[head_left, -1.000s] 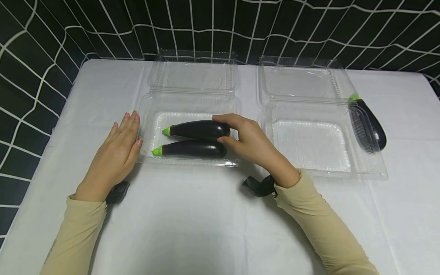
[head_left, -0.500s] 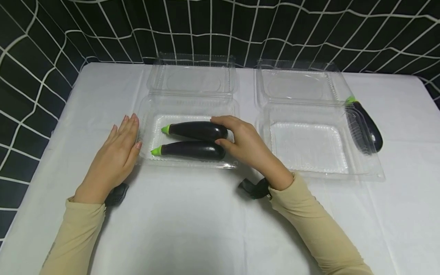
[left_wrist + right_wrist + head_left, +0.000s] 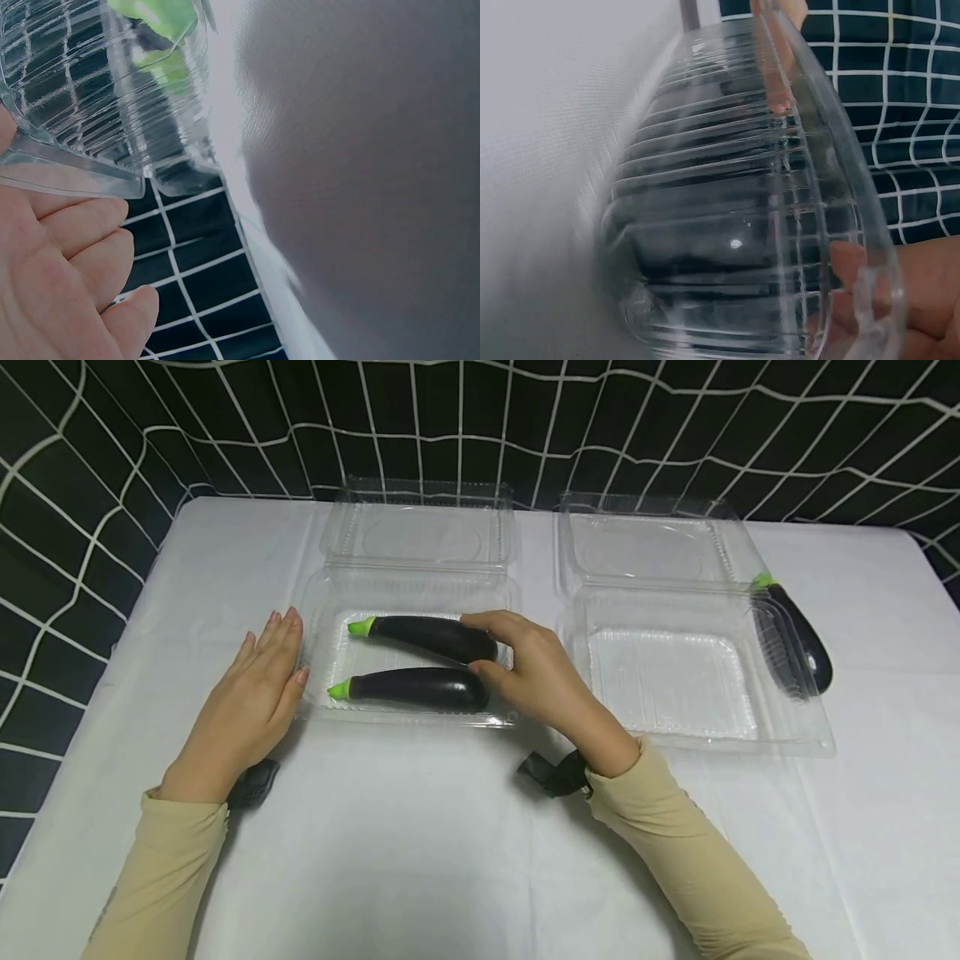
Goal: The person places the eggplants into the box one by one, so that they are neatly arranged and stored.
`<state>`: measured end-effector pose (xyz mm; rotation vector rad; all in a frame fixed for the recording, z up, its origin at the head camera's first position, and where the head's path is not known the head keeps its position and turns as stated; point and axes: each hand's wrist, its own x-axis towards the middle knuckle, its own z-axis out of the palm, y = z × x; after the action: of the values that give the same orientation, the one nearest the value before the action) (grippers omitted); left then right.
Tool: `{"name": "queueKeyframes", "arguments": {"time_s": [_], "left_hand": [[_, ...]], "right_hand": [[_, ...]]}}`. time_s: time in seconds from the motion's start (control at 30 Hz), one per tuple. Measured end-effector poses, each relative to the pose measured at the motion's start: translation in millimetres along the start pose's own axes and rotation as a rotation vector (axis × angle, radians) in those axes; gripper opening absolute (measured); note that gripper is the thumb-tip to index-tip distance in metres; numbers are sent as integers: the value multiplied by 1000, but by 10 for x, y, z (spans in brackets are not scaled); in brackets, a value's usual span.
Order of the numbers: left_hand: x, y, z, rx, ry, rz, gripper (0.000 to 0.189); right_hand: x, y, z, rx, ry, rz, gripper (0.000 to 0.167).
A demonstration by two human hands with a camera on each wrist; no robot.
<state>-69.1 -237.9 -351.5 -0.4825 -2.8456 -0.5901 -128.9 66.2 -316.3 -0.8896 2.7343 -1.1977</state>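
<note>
My right hand (image 3: 540, 668) holds the thick end of a dark eggplant (image 3: 420, 635) between thumb and fingers. This eggplant lies slanted in the left clear plastic clamshell box (image 3: 318, 610), its green stem to the left. In front of it, a second eggplant (image 3: 420, 687) lies in the same box, with a gap between the two at the stem end. My left hand (image 3: 255, 702) has straight fingers together at the box's left side. Through the box wall in the left wrist view, the green stems (image 3: 169, 45) show; fingers (image 3: 90, 232) are right at the rim.
A second clamshell box (image 3: 675, 685), lid laid back, stands to the right. Another eggplant (image 3: 806, 635) lies partly behind its right wall. A white cloth (image 3: 420, 843) covers the table. Black fabric with white netting (image 3: 525, 427) hangs along the back and left.
The held eggplant's stem end has swung toward the back, away from the front eggplant, opening a gap between them. My left hand stays in place.
</note>
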Motion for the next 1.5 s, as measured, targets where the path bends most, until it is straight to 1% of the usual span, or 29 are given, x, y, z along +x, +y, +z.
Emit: {"name": "queueKeyframes", "arguments": {"time_s": [0.07, 0.2, 0.27, 0.33, 0.47, 0.8, 1.0, 1.2, 1.5], "left_hand": [[5, -2, 4, -3, 0, 1, 54], [4, 1, 10, -4, -7, -1, 54], [0, 2, 9, -1, -11, -4, 54], [-4, 5, 5, 3, -12, -3, 54], [-3, 7, 0, 5, -12, 1, 54], [4, 7, 2, 4, 0, 8, 54], [2, 8, 3, -1, 1, 8, 55], [8, 9, 5, -2, 2, 15, 55], [6, 20, 1, 2, -2, 10, 54]], "right_hand": [[-11, -8, -22, 21, 6, 7, 45], [-32, 10, -44, 113, 6, 29, 45], [-41, 11, -53, 154, 10, 28, 44], [-48, 9, -65, 171, 20, 20, 43], [-64, -8, -106, 182, 30, 3, 43], [-108, -41, -230, 229, 47, 0, 42], [-162, -48, -320, 223, 66, 7, 40], [-216, -5, -434, 232, 96, 25, 39], [-272, 52, -555, 226, 144, 40, 38]]}}
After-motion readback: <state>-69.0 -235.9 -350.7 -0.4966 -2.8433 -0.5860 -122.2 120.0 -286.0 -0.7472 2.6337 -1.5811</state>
